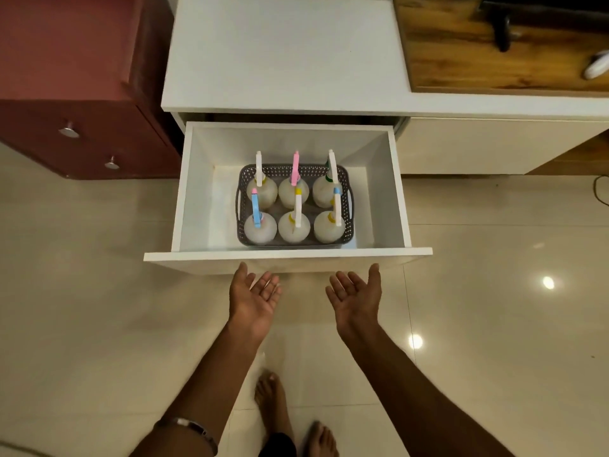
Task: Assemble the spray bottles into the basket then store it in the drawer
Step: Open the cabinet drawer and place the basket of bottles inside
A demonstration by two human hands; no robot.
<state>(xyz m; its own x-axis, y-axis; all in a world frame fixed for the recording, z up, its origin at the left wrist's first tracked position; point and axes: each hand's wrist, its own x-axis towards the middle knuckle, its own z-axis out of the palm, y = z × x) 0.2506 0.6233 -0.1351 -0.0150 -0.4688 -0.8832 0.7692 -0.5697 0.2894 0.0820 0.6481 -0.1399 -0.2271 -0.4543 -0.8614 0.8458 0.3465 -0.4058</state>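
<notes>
A grey perforated basket (348, 206) stands on the floor of the open white drawer (286, 255). Inside it are several translucent spray bottles in two rows, with white, pink, green, blue and yellow trigger heads; one is the pink-topped bottle (294, 189). My left hand (253, 296) and my right hand (356, 296) are held palm up, fingers spread, just below the drawer's front panel. Both hands are empty and touch nothing that I can see.
The drawer is pulled out of a white cabinet (283, 61) with a wooden-topped section (494, 54) at the right. A dark red chest with metal knobs (69, 130) stands to the left. Glossy beige floor tiles lie below, with my bare feet (273, 404) near the bottom.
</notes>
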